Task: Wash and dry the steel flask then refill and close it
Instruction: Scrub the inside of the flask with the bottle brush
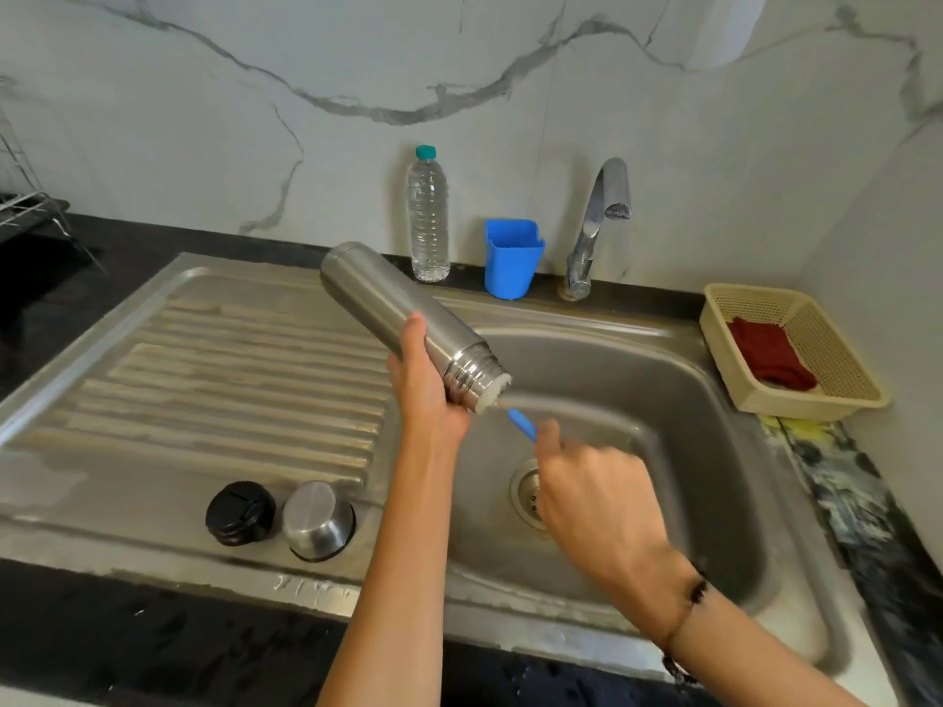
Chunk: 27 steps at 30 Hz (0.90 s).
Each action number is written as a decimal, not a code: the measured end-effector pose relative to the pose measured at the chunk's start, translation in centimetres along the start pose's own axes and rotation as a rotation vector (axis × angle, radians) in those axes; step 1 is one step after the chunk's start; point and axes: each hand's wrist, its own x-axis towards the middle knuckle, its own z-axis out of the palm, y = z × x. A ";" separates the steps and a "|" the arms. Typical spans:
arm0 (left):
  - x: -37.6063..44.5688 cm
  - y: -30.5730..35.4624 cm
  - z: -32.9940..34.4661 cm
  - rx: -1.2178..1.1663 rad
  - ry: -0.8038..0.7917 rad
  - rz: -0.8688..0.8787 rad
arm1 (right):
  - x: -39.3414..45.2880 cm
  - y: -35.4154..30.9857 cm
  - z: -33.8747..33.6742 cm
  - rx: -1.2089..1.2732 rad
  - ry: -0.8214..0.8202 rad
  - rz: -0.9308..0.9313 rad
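Over sink (714,400), left hand (426,385) grips flask (403,318); right hand (597,497) pinches brush (521,423).

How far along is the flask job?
Done: stopper and cup lid are off, on the drainboard. In hand: left hand tilts the flask over the sink; right hand works a blue-handled brush into its mouth. Left: drying, refilling, closing.
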 end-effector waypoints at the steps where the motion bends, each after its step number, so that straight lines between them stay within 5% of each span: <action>1: -0.2 -0.3 0.3 0.029 0.004 0.003 | 0.3 -0.2 -0.4 0.002 0.004 0.005; 14: -0.9 0.1 1.2 0.009 0.057 0.073 | -0.3 1.4 0.6 0.123 0.198 -0.024; 19: -1.6 -0.5 1.6 0.078 0.104 0.098 | 0.7 0.5 0.9 0.156 0.031 0.065; 27: -2.1 -0.1 1.9 0.078 0.077 0.115 | 2.3 1.4 1.0 0.984 -0.190 0.266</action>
